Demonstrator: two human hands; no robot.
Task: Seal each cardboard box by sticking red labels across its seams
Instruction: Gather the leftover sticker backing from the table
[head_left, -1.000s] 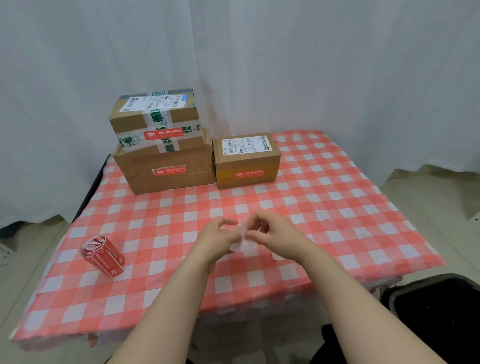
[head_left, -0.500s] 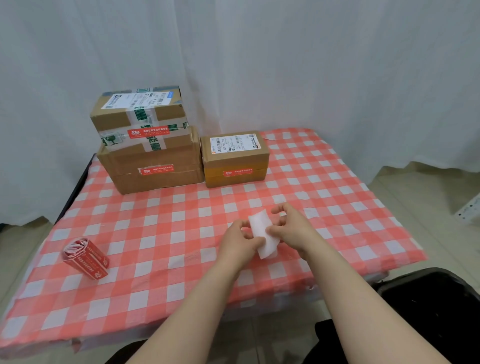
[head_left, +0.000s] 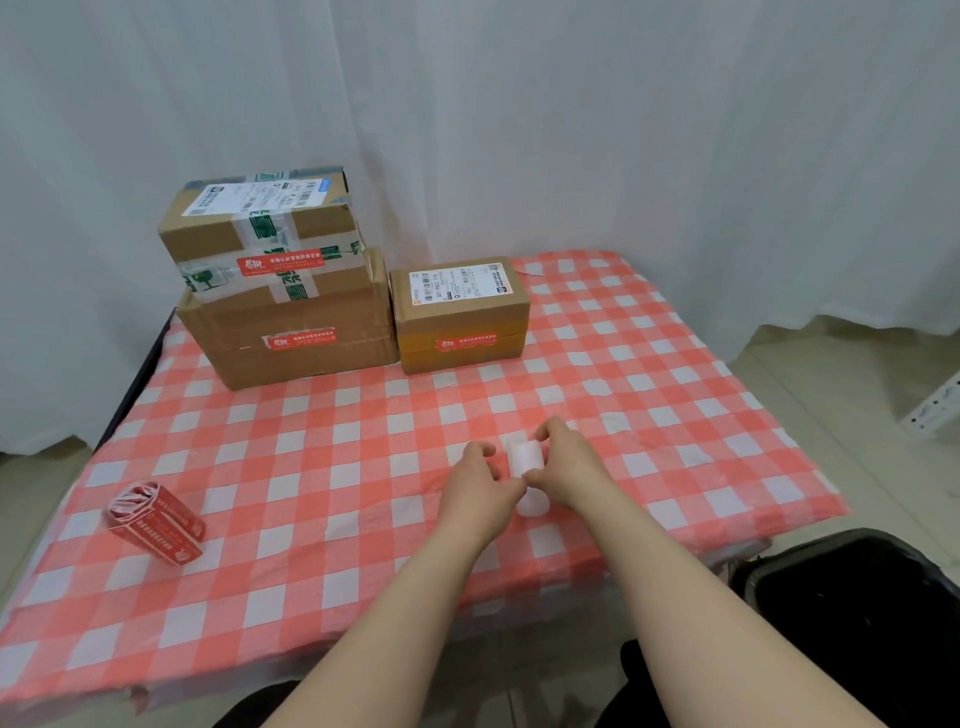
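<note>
Checked desk (head_left: 363, 441): our left hand (head_left: 478, 491) & right hand (head_left: 569, 467) have fingers (head_left: 545, 430) clamped on curled backing paper (head_left: 527, 457), prob. for the bin (head_left: 857, 597). Cardboard boxes (head_left: 322, 364) sit back-left, red labels (head_left: 300, 340) across seams; label pack (head_left: 153, 522) front-left.

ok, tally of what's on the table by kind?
Brown cardboard boxes: 3
Red rectangular labels stuck on boxes: 3
Red pack of spare labels: 1
White paper strip held by left hand and right hand: 1
Total: 8
</note>
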